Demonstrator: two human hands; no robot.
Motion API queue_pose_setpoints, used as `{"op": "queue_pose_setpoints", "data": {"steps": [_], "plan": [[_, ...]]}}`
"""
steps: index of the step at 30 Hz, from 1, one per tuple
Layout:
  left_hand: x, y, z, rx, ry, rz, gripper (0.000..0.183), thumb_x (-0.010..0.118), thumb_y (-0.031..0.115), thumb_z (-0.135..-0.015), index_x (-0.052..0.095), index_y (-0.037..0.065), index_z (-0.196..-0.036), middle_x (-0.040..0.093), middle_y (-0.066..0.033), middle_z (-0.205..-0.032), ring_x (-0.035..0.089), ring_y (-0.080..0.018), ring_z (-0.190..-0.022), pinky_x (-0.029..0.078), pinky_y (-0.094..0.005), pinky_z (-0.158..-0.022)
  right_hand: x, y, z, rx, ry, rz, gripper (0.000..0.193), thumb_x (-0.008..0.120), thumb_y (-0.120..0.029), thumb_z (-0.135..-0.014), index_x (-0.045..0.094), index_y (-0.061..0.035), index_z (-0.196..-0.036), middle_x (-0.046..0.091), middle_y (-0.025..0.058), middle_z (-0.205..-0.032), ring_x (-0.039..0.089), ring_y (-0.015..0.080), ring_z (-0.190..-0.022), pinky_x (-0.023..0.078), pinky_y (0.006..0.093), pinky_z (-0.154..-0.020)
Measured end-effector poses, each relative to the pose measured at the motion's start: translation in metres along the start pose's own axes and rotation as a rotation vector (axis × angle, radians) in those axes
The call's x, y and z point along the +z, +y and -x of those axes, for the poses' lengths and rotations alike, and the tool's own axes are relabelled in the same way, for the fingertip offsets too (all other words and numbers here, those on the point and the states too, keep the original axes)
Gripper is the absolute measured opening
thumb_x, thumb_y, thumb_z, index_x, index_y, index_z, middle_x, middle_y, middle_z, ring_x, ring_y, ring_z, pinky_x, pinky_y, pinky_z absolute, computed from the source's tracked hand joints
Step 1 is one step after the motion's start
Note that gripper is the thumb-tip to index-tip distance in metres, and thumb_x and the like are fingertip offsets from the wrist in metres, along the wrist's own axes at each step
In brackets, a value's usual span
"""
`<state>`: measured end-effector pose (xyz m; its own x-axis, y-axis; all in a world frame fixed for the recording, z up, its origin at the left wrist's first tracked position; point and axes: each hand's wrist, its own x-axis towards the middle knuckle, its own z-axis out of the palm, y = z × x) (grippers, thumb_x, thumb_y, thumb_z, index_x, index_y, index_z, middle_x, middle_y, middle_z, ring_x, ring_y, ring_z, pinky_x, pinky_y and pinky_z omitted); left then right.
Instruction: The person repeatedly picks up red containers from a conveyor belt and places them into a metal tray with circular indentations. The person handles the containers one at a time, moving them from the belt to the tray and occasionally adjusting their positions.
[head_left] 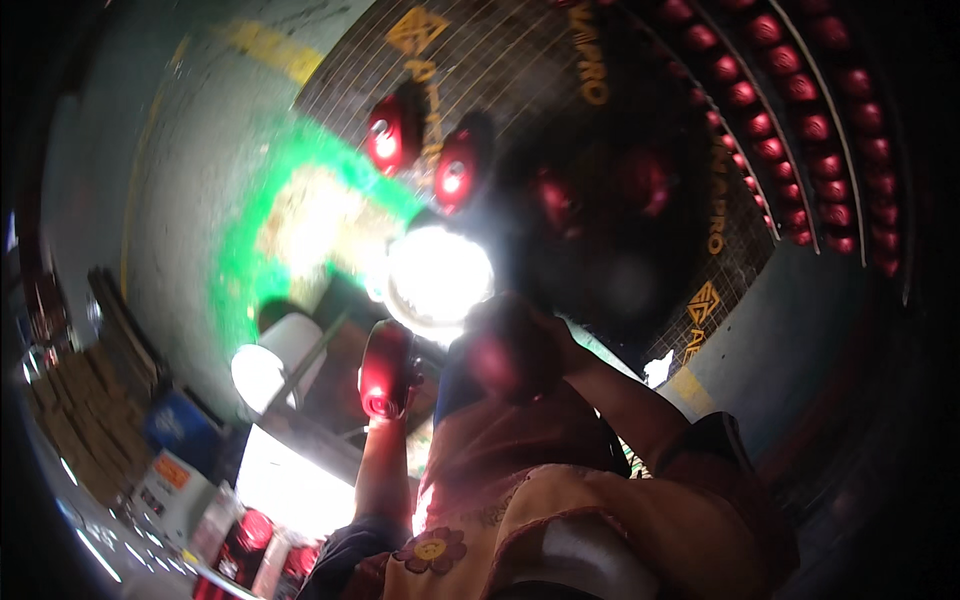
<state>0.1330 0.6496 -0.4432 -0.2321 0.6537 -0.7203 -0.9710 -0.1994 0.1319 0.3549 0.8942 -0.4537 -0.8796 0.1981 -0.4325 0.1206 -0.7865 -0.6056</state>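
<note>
Nearest the camera: an orange garment with a flower patch [432, 549] fills the lower middle, and both forearms rise from it.

Left hand [388, 372]: closed around a red cylindrical part [386, 365], held roughly upright, its round end face turned down toward the lens. The grip looks like a wrap around the barrel; individual fingers are lost in red glare.

Right hand [510, 345]: raised beside the left, just under the bright work lamp [438, 275]. It is dark and blurred. I cannot tell whether it is open, closed, or holding anything.

The two hands are near each other but apart.

Left of the hands: a white cylindrical container [275, 360], then boxes and small packages [170, 470] along the lower left edge.

Beyond the lamp: two glossy red parts [425, 150] of the same kind lie side by side on a dark gridded mat [520, 60]; two more sit dimmer to their right. Farthest, rows of small red pieces [800, 120] line the upper right.

Judgement for the step in hand: the part is glossy, so a full-barrel grip suits it better than a fingertip pinch. The lamp washes out the centre of view; tilting the part off the glare would make its surface readable. Keep the right hand steady under it to guard against a slip.
</note>
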Motion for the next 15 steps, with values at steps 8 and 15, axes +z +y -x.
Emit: {"op": "queue_pose_setpoints", "data": {"steps": [8, 15], "plan": [[-0.074, -0.017, 0.045, -0.097, -0.258, 0.583, 0.067, 0.053, 0.049, -0.093, 0.041, 0.003, -0.14, 0.049, -0.0281, -0.13, 0.056, -0.032, -0.09, 0.051, -0.0355, -0.066, 0.072, 0.122, -0.028, -0.36, -0.008, 0.927, 0.055, 0.059, -0.029, -0.091, 0.046, -0.0037, -0.138, 0.058, 0.0103, -0.13, 0.054, 0.0172, -0.122, 0.039, 0.0326, -0.107], [-0.087, -0.018, 0.052, -0.131, -0.407, 0.701, 0.058, 0.053, 0.043, -0.095, 0.047, 0.005, -0.138, 0.049, -0.0228, -0.133, 0.055, -0.0317, -0.094, 0.05, -0.0393, -0.075, 0.091, 0.183, -0.046, -0.35, -0.3, 0.963, 0.056, 0.066, -0.02, -0.085, 0.049, -0.0068, -0.137, 0.057, 0.0049, -0.133, 0.053, 0.0135, -0.123, 0.038, 0.0315, -0.106]]}}
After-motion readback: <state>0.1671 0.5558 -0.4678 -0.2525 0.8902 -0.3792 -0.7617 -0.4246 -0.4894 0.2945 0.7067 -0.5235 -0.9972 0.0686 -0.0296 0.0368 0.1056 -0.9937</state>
